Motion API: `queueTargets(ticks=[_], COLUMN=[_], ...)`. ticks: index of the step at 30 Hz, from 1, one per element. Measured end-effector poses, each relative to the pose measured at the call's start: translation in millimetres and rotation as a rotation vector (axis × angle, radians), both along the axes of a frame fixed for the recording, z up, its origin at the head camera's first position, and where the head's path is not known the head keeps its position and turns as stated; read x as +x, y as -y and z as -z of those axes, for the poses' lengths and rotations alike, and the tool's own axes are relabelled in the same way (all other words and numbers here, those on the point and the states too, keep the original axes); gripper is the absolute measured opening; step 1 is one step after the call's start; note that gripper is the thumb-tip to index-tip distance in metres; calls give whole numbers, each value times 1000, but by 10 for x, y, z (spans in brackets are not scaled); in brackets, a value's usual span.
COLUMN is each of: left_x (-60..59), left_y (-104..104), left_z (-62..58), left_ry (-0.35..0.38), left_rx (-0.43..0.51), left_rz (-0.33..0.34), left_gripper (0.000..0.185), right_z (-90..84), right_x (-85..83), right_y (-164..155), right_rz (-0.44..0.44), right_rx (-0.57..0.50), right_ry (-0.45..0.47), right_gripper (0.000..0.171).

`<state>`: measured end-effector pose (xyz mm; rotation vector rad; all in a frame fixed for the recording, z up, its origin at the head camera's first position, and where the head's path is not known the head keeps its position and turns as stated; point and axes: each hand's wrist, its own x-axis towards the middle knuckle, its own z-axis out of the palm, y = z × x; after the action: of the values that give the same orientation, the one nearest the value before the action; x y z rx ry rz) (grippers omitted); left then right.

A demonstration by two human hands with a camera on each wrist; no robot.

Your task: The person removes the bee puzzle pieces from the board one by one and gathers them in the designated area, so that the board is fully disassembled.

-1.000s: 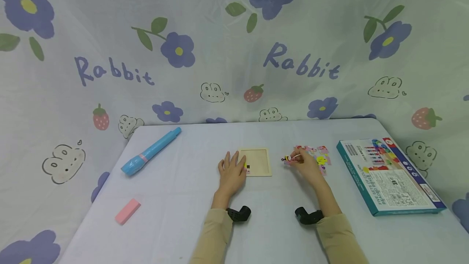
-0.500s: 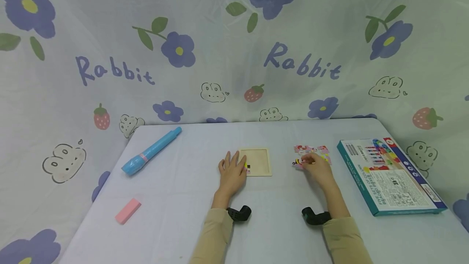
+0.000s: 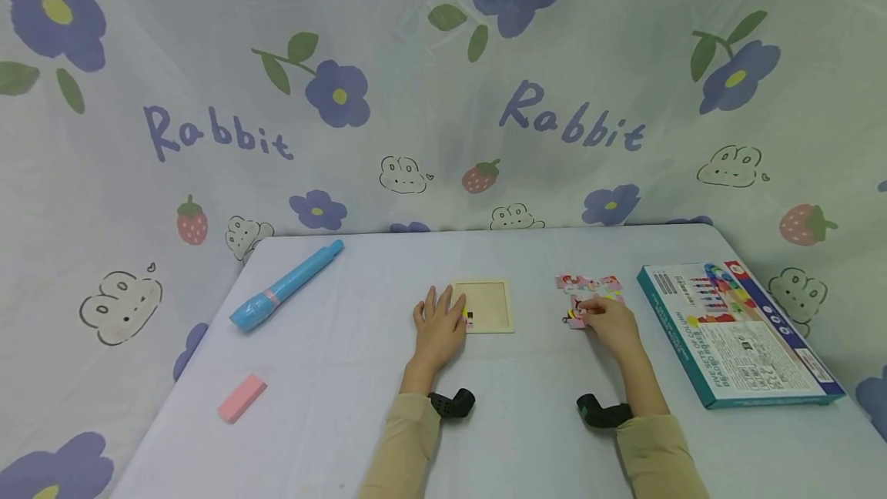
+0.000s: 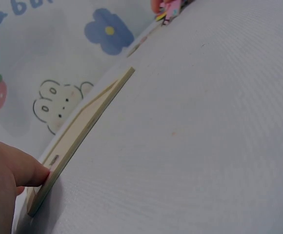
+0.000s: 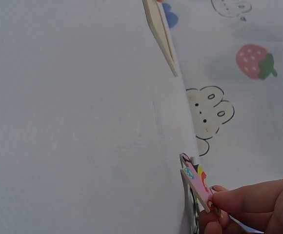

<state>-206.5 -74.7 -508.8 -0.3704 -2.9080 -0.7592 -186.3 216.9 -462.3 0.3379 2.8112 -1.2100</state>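
My left hand [image 3: 440,329] lies over the left side of a shallow wooden puzzle tray [image 3: 488,306], fingers spread. In the left wrist view its thumb touches the tray's near edge [image 4: 90,122]. Part of a small printed puzzle piece [image 3: 469,319] shows in the tray beside that thumb; the rest is hidden under the hand. Off to the right, my right hand [image 3: 613,327] pinches a pink puzzle piece [image 5: 197,184] between thumb and fingers, tilted up in the right wrist view. Several pink printed pieces [image 3: 589,283] lie right behind it, partly covered by the hand.
A teal-edged box [image 3: 741,337] lies at the right of the white table. On the left are a blue pen-shaped object [image 3: 287,285] and a pink block [image 3: 242,399]. A printed curtain [image 3: 443,114] hangs behind the table.
My right hand has moved right and toward me with a puzzle piece, from beside the tray to the front of the loose pieces. The left hand has stayed in place.
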Motion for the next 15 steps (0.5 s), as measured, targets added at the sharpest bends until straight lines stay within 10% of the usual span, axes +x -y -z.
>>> queueTargets(ticks=[15], left_x=[0], left_y=[-2], left_z=[-3], left_ry=[2], left_rx=[1], left_rz=[1], left_gripper=[43], right_z=[-24], right_x=[-30], right_y=[78], right_rz=[25], right_rx=[38], right_ry=[-83], right_gripper=[27])
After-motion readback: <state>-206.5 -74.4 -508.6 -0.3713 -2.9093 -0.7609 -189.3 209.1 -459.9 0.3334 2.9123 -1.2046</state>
